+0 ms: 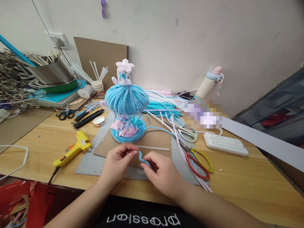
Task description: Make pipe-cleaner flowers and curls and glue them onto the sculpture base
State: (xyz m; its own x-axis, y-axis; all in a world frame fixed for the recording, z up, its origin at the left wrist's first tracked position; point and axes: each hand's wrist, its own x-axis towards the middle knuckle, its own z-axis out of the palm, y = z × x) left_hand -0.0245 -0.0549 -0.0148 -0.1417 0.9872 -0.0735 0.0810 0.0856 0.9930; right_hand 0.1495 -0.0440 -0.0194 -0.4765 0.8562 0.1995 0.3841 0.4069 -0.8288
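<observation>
Left hand, right hand: both pinching blue stem, bent wavy, held between them above grey mat at tabletop front edge. Blue yarn figure just behind. Glue gun left; scissors right.

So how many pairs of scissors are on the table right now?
3: black-handled scissors at the left near the books, pale green scissors right of the craft, red-and-yellow scissors nearer the right hand. Clutter may hide more.
</observation>
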